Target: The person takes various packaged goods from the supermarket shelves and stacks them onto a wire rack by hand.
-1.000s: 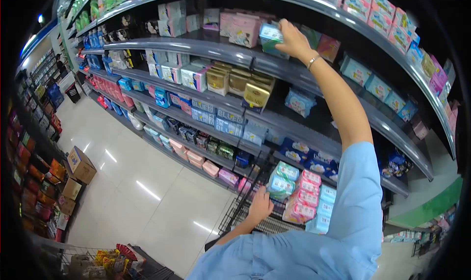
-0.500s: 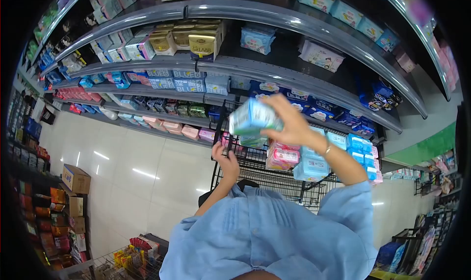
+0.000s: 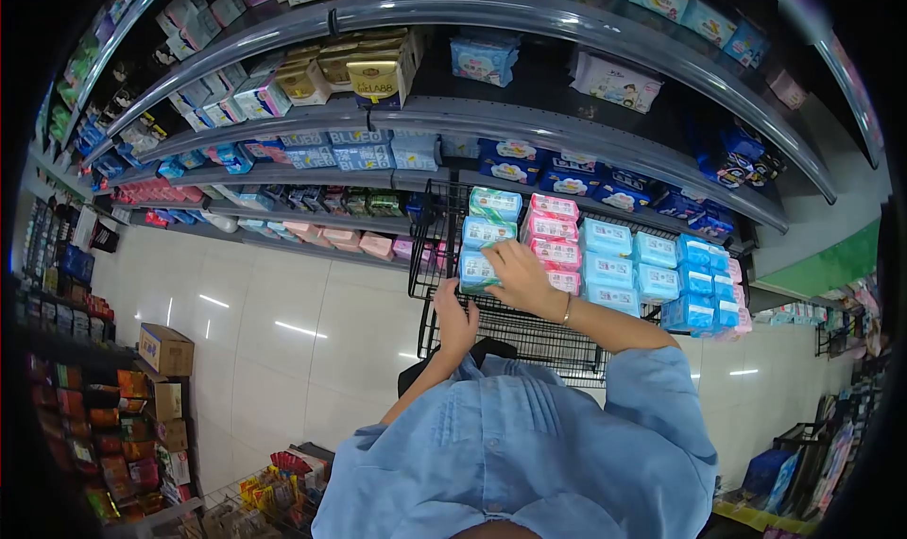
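My right hand [image 3: 518, 276] rests on a blue and green soft pack [image 3: 477, 269] at the near end of a column, fingers curled over its right side. Behind it in the same column sit two matching packs, one of them the middle pack [image 3: 490, 234]. My left hand [image 3: 453, 320] is by the near left corner of the pack, fingers stretched up along the rim of a black wire cart [image 3: 430, 291]; whether it touches the pack I cannot tell. Beside the column stand stacks of pink packs [image 3: 554, 253] and light blue packs [image 3: 607, 271].
Shelves [image 3: 567, 133] with packaged goods curve across the back, above the cart. Farther right in the cart are darker blue packs [image 3: 697, 282]. Cardboard boxes [image 3: 166, 350] stand on the tiled floor [image 3: 265, 312] at left. A wire basket of snacks [image 3: 255, 496] is at lower left.
My right hand has come down with the blue and green pack, from above the cart into the near end of the column. My left hand has shifted slightly right and down.
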Tool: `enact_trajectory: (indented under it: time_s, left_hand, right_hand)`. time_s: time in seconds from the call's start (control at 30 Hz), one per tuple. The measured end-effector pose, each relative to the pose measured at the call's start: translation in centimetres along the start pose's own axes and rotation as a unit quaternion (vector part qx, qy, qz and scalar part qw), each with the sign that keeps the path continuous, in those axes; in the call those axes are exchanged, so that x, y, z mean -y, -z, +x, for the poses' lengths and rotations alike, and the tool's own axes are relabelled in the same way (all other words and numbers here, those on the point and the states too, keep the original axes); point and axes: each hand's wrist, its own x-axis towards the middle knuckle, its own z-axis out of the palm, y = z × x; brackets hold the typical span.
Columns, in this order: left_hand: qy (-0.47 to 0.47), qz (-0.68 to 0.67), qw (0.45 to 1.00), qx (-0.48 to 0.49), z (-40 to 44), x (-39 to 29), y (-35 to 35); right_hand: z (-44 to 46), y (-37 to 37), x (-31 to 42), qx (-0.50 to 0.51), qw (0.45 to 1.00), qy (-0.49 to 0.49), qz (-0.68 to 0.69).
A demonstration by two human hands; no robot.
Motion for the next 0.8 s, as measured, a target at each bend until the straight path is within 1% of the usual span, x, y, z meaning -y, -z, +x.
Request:
enact_trajectory:
  time_s: [0.1, 0.2, 0.3, 0.4, 0.43, 0.47, 0.53, 0.6, 0.63, 0.7, 0.73, 0.8]
  left_hand:
    - [-0.005, 0.06, 0.998, 0.018, -0.2, -0.1, -0.1]
    - [-0.015, 0.064, 0.998, 0.026, -0.1, 0.1, 0.1]
    - [-0.01, 0.033, 0.999, -0.009, 0.4, -0.5, 1.0]
    - [-0.049, 0.079, 0.989, -0.113, 1.3, -1.0, 2.8]
    - [-0.029, 0.099, 0.987, -0.122, 1.6, -0.5, 3.0]
    - [-0.017, 0.12, 0.983, -0.137, 1.9, -0.1, 3.0]
    - [0.006, 0.16, 0.973, -0.167, 2.5, 0.4, 3.4]
    - [0.05, 0.171, 0.971, -0.158, 2.7, 2.0, 2.9]
    - [0.07, 0.173, 0.971, -0.152, 2.8, 2.7, 2.4]
    - [0.103, 0.175, 0.971, -0.126, 2.7, 4.2, 1.7]
    - [0.1, 0.167, 0.973, -0.127, 2.6, 4.4, 1.6]
    - [0.094, 0.15, 0.976, -0.13, 2.5, 4.6, 1.4]
  right_hand:
    - [-0.1, -0.2, 0.2, 0.003, 1.0, -0.005, -0.012]
    - [0.0, 0.6, 0.4, 0.03, 0.999, -0.03, -0.002]
    - [0.7, 2.4, 0.4, 0.02, 0.999, -0.033, 0.025]
    - [3.2, 5.4, -0.6, 0.015, 0.997, -0.028, 0.07]
    - [4.6, 7.1, -0.9, 0.008, 0.997, -0.021, 0.075]
    - [6.2, 8.8, -1.4, -0.012, 0.997, 0.002, 0.08]
    - [10.0, 12.8, -1.8, -0.087, 0.991, 0.065, 0.073]
    - [14.1, 17.6, -1.2, -0.163, 0.98, 0.114, 0.014]
    - [16.3, 19.3, -1.3, -0.224, 0.962, 0.153, -0.028]
    - [20.5, 22.4, -1.8, -0.273, 0.941, 0.179, -0.084]
    - [22.8, 23.6, -2.3, -0.285, 0.931, 0.189, -0.13]
    - [27.4, 25.1, -3.2, -0.281, 0.936, 0.155, -0.145]
